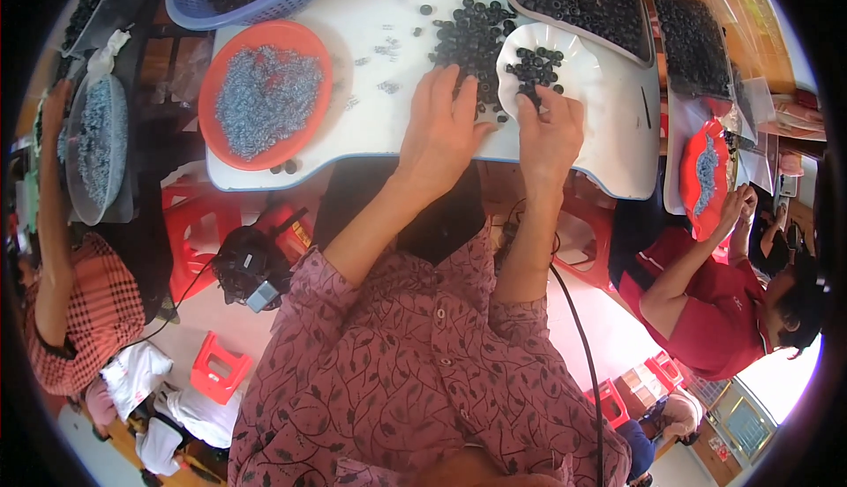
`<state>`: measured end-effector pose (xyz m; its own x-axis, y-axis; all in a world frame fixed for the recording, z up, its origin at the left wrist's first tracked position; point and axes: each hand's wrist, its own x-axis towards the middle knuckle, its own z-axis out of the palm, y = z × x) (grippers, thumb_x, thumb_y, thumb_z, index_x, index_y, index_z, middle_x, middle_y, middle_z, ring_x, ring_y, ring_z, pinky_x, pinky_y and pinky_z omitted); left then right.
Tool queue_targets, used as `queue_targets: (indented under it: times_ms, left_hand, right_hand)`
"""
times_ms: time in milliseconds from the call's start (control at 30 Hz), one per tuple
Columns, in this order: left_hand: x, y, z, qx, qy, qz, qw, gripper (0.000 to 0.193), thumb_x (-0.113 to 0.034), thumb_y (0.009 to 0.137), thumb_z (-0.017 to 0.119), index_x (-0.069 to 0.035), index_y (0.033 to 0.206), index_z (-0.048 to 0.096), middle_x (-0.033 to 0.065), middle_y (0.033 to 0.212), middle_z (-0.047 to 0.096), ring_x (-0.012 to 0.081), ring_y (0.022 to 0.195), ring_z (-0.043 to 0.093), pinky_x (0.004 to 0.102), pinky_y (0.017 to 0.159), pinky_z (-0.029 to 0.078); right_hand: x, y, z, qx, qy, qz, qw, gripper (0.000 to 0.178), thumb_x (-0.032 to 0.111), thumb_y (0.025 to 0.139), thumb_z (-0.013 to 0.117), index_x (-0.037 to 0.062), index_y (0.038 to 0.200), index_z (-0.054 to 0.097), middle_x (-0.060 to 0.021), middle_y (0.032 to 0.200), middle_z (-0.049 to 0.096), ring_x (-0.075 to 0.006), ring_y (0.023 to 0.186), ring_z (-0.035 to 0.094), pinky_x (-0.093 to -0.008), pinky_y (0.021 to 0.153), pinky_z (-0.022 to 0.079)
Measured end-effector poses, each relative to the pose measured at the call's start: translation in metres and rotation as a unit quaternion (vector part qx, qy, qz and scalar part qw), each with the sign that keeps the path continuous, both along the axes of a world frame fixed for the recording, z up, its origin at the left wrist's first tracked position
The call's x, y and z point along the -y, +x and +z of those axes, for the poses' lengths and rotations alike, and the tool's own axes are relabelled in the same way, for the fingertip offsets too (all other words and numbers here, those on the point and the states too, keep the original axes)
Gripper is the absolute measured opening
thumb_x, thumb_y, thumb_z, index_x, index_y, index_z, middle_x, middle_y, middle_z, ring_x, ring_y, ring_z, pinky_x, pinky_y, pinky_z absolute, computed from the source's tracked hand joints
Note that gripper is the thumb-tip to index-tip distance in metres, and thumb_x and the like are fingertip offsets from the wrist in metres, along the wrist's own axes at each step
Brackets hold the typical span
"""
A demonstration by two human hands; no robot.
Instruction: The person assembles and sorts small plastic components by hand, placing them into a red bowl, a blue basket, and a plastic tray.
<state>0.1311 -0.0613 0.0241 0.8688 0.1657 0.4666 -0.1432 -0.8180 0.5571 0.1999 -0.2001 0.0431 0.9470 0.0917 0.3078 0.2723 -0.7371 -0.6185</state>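
My left hand [444, 130] lies with its fingers stretched out over the near side of a pile of small black round parts [474, 30] on the white table; nothing shows in its grip. Beside it, my right hand [551, 130] is at the near rim of a white scalloped plate [575, 55], thumb and fingers bent together at a black round part [532, 97]. More of these black parts [535, 62] lie in the plate. Some look ring-shaped, with a hole in the middle. The palms of both hands are hidden.
A red-orange bowl [325, 90] of small blue-grey pieces stands at left, with a blue basket [265, 12] of black parts behind it. A tray [648, 46] of black parts sits at far right. A dark stick [645, 108] lies nearby. Co-workers sit on both sides.
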Motion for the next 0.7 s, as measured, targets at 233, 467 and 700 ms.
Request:
queue_targets:
  times_ms: [233,467,700]
  left_hand:
    - [0.002,0.001,0.001,0.001,-0.006,0.004,1.0,0.066,-0.014,0.07,0.08,0.008,0.124,0.049,0.0255,0.129,0.042,0.0453,0.119,0.043,0.0491,0.1,0.041]
    - [0.0,0.0,0.001,0.008,-0.022,-0.005,1.0,0.063,-0.01,0.072,0.079,0.007,0.125,0.049,0.0243,0.131,0.042,0.0441,0.119,0.043,0.0482,0.1,0.042]
    - [-0.001,0.0,0.0,0.013,-0.026,-0.005,1.0,0.063,-0.01,0.071,0.079,0.007,0.125,0.049,0.0243,0.13,0.042,0.0439,0.12,0.044,0.0479,0.099,0.042]
  right_hand:
    - [-0.005,0.002,0.006,-0.002,0.02,0.012,1.0,0.022,0.009,0.081,0.069,0.0015,0.101,0.066,-0.0105,0.099,0.059,-0.0203,0.07,0.06,-0.0319,0.064,0.052]
    - [-0.008,0.002,-0.001,0.01,0.031,0.039,0.999,0.019,0.004,0.078,0.066,0.0035,0.097,0.068,-0.0094,0.092,0.06,-0.0214,0.073,0.06,-0.0324,0.064,0.05]
    - [-0.014,0.001,0.006,-0.003,0.03,0.031,0.999,0.015,0.005,0.079,0.067,0.0042,0.094,0.068,-0.0091,0.087,0.061,-0.0221,0.071,0.06,-0.0332,0.064,0.05]
